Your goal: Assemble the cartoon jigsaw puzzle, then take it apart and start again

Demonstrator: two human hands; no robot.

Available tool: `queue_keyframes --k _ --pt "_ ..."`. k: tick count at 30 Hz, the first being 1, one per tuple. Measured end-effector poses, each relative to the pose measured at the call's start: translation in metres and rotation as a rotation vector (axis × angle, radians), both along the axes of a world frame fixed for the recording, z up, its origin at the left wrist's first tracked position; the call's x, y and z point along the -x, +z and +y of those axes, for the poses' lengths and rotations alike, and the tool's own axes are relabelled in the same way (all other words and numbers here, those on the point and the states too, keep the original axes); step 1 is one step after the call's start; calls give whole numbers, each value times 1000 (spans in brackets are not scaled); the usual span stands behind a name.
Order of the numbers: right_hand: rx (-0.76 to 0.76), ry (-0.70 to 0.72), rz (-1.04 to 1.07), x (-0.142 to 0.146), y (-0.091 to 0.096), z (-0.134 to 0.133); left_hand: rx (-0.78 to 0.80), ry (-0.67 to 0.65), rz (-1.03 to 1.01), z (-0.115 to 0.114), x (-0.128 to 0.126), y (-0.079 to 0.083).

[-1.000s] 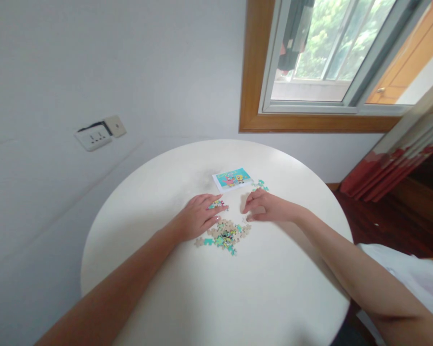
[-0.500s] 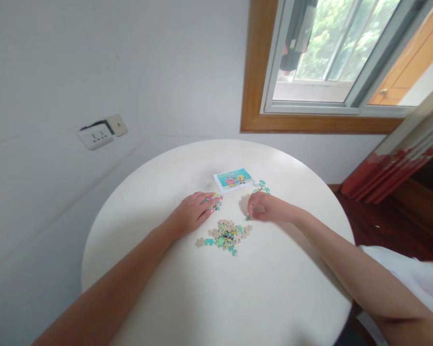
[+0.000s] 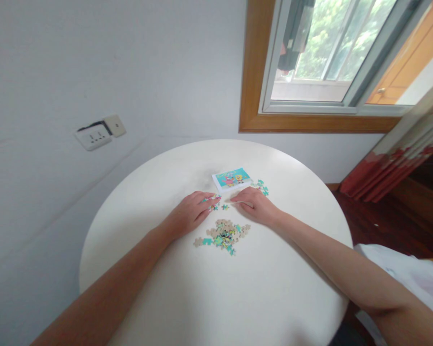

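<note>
My left hand [image 3: 191,214] lies flat, its stretched fingers resting on a small cluster of colourful jigsaw pieces [image 3: 215,206], partly hidden beneath them. Just right of that cluster a single jigsaw piece [image 3: 225,207] sits face up on the table. My right hand [image 3: 257,205] is beside it, fingers extended leftward and thumb apart, with nothing visible in its grasp. Nearer to me is a loose pile of jigsaw pieces [image 3: 222,235], some showing grey-brown backs and others teal or yellow fronts. Behind both hands lies a teal picture card [image 3: 232,179] with cartoon figures.
More teal jigsaw pieces [image 3: 262,186] lie beyond my right hand, beside the card. Everything rests on a round white table [image 3: 216,293] against a wall with a socket [image 3: 95,137]. A window [image 3: 313,53] and red-and-white curtain [image 3: 371,166] are at the right.
My right hand has moved left and its pinch has loosened. A jigsaw piece that was by its fingertips now lies near the cluster under my left hand, which has stayed put.
</note>
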State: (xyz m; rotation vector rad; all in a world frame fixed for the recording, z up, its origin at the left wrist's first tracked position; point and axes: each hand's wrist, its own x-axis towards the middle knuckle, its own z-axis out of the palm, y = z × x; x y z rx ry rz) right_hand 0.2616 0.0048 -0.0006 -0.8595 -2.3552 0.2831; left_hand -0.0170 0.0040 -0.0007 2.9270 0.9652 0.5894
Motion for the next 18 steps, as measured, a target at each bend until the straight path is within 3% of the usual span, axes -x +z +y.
queue_keyframes --k 4,8,11,14,16,18 --pt "41 -117 88 -20 7 5 -7 -32 47 -3 -7 -3" --pt "55 -133 107 -30 16 6 -25 -22 103 -5 -11 -5" --pt "142 11 65 -35 22 3 -53 45 131 -5 -9 -6" --pt "386 189 -79 -39 28 -3 -67 106 123 -3 -2 -7" --pt "507 237 -156 -39 31 -9 -60 116 110 0 3 -7" --pt "533 258 -189 -36 33 -13 -49 110 106 2 7 -5"
